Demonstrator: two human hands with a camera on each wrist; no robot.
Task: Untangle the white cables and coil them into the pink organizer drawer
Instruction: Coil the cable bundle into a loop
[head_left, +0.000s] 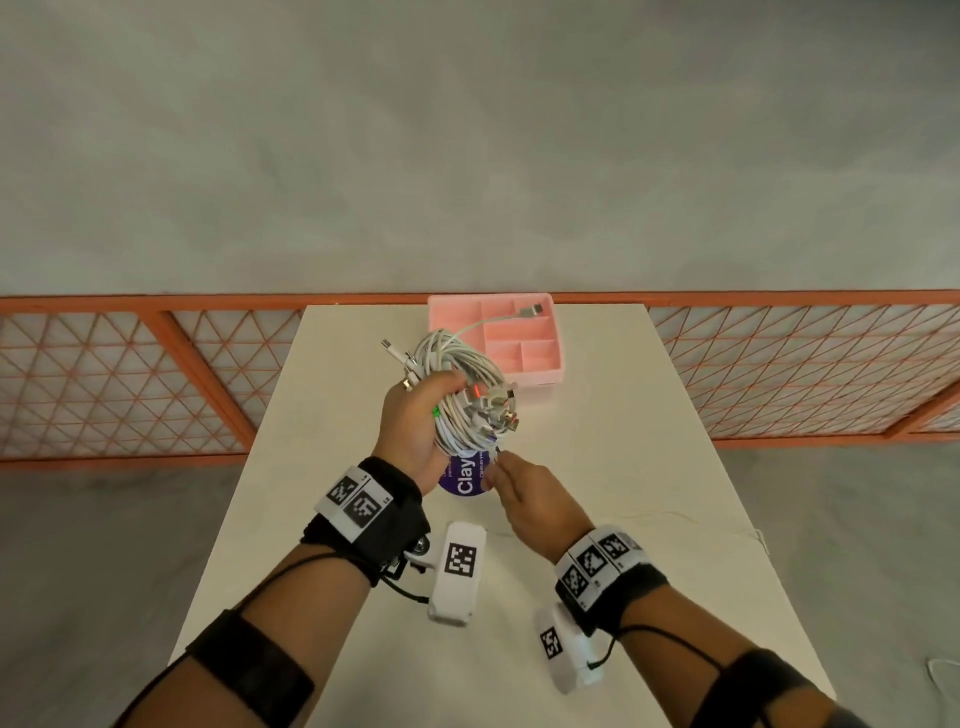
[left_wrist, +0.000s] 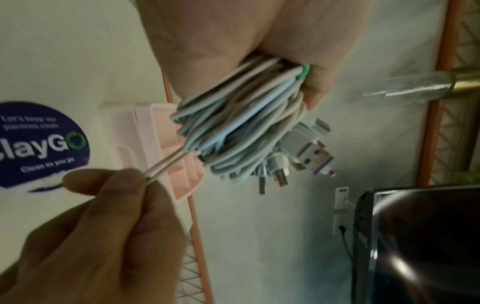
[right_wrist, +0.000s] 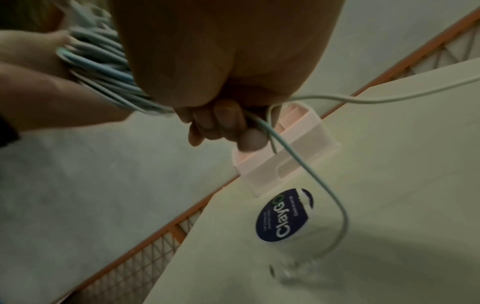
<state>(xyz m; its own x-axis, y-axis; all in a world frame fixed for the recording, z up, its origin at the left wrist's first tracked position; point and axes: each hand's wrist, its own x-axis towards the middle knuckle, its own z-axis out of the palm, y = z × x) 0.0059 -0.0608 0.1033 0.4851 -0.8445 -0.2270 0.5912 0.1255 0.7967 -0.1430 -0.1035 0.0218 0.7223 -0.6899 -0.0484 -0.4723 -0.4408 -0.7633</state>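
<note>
- White cable bundle (head_left: 464, 395) sits in the left hand (head_left: 415, 431), fingers curled round the coil – held up off the table (head_left: 623, 467), on the near side of the pink organizer drawer (head_left: 540, 358).
- Right hand (head_left: 530, 501) is nearer the person than the drawer, just below the bundle. Thumb and forefinger pinch a doubled strand (left_wrist: 166, 166) coming out of the coil's lower edge; other fingers curled in.
- Key relation: the strand runs taut from the bundle down and back to the right-hand pinch – its long axis points away from the drawer, toward the person. Judgement: any pull along that line draws cable out of the coil on the side away from the drawer.
- One cable already trails from the bundle up into the drawer; its plug (head_left: 530, 310) lies in a far compartment. Rest of the drawer looks bare from the head view.
- Connector ends (left_wrist: 311, 156) bristle from the side of the bundle opposite the left palm, well clear of the pinch. They look likely to snag loops if the strand is dragged fast.
- Past the pinch, a loose length (right_wrist: 324, 195) hangs down toward the table, passing the round blue sticker (right_wrist: 284, 215) that sits on the near side of the drawer.
- Judged stage: early – bundle mostly intact, nothing coiled in the drawer yet.
- Left hand is closer to the drawer; right hand does the pulling.
</note>
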